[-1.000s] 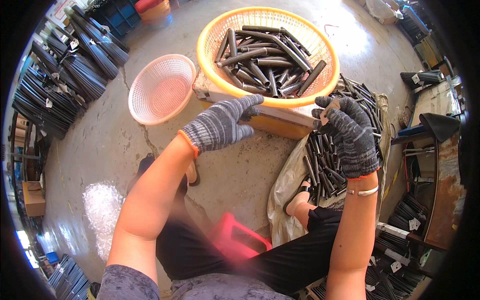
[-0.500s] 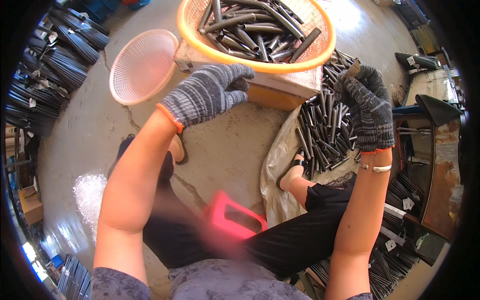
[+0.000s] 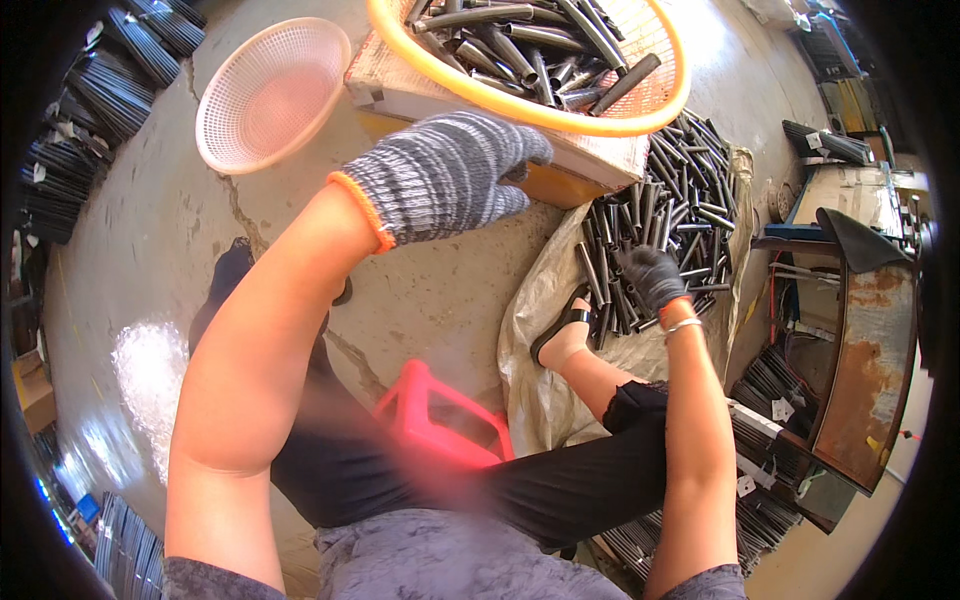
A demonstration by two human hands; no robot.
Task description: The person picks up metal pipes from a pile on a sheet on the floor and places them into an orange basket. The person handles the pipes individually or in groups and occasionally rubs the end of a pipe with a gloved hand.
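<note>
My left hand wears a grey striped knit glove with an orange cuff. It hovers just in front of the cardboard box, below the orange basket; fingers and thumb are apart, with nothing seen between them. Short dark metal tubes fill that basket, which stands on the box. Lower and to the right, my gloved right hand is at the near side of a heap of similar tubes. Its fingers are dark and blurred against the heap, so whether they grip a tube is not visible.
A pale plastic basket sits on the floor at the far left. Under the heap lies a crumpled sheet. A red plastic stool stands between my legs. Long bundled rods line the left, and a rusty metal frame is at right.
My right hand has dropped from beside the orange basket to the tube heap; the small brownish piece at its fingers no longer shows. My left hand has shifted slightly right. The view has shifted too.
</note>
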